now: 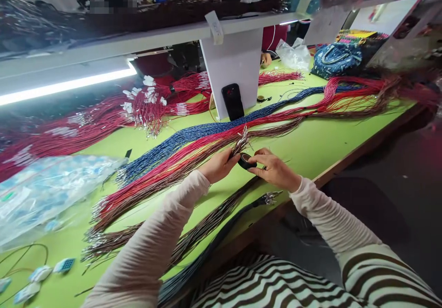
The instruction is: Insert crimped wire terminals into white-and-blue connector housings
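My left hand [218,164] is closed around a bundle of brown wires [242,140], whose silvery ends stick up above my fingers. In my right hand [274,167] is a roll of black tape [246,160], pinched between thumb and fingers right beside the bundle. Under and beyond my hands run long bunches of blue wires [193,132], red wires [203,143] and brown wires [145,193]. Nearer to me lies another brown bunch [214,216], and at the table's front edge a black bunch [238,216] with bare metal ends.
A black phone [233,101] leans against a white shelf support [232,64]. Many dark red wires [90,128] lie at the back left. A plastic bag of pale blue parts [55,188] rests on the green table [311,147]. Far right stands a blue bag [336,59].
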A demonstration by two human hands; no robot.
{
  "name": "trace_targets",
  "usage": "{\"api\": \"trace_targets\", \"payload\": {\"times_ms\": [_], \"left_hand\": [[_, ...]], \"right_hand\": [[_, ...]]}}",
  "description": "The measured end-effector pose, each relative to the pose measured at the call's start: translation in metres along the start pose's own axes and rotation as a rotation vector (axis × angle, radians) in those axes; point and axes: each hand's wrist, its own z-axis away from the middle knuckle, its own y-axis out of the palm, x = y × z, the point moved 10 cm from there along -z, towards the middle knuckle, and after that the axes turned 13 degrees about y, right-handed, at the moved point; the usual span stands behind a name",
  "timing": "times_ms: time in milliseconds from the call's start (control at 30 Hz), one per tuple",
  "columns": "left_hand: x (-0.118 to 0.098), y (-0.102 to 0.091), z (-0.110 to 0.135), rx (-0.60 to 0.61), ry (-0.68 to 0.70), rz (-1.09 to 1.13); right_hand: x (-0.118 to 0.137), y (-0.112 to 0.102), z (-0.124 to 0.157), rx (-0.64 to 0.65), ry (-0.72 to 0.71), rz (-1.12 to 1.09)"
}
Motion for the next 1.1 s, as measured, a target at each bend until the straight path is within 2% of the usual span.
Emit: {"api": "trace_targets", "payload": {"times_ms": [133,267,400,500,567,633,733,800,933,1000,1033,1100], "left_hand": [[-0.005,0.005,0.000,0.005,-0.009,-0.039],[-0.015,0.011,0.001,-0.027,0.063,0.010],[-0.016,0.034,0.007,0.080,0.068,0.284],[-0.009,0.055,0.015,0.184,-0.053,0.570],[-0.004,0.062,0.018,0.199,-0.129,0.675],[-0.002,0.069,0.021,0.231,-0.177,0.716],[-0.004,0.083,0.026,0.332,-0.210,0.741],[-0.005,0.088,0.025,0.338,-0.200,0.740],[0.002,0.082,0.012,0.242,-0.169,0.595],[0.010,0.073,0.002,0.145,-0.174,0.486],[0.014,0.069,-0.002,0.088,-0.184,0.449],[0.024,0.065,-0.009,-0.002,-0.220,0.421]], "right_hand": [[-0.002,0.000,0.002,-0.025,-0.001,0.026],[-0.017,0.006,0.001,-0.092,-0.032,-0.030],[-0.047,0.026,-0.014,-0.065,0.010,-0.177],[-0.051,0.032,-0.031,0.027,-0.039,-0.306],[-0.043,0.030,-0.041,0.152,-0.107,-0.374],[-0.037,0.032,-0.051,0.376,-0.117,-0.425],[-0.032,0.039,-0.058,0.778,-0.020,-0.441],[-0.026,0.040,-0.059,0.987,0.031,-0.422],[0.005,0.036,-0.063,1.212,0.038,-0.329],[0.019,0.040,-0.063,1.207,0.041,-0.174],[0.022,0.042,-0.067,1.129,0.048,-0.054],[0.027,0.040,-0.080,0.816,0.034,0.235]]}}
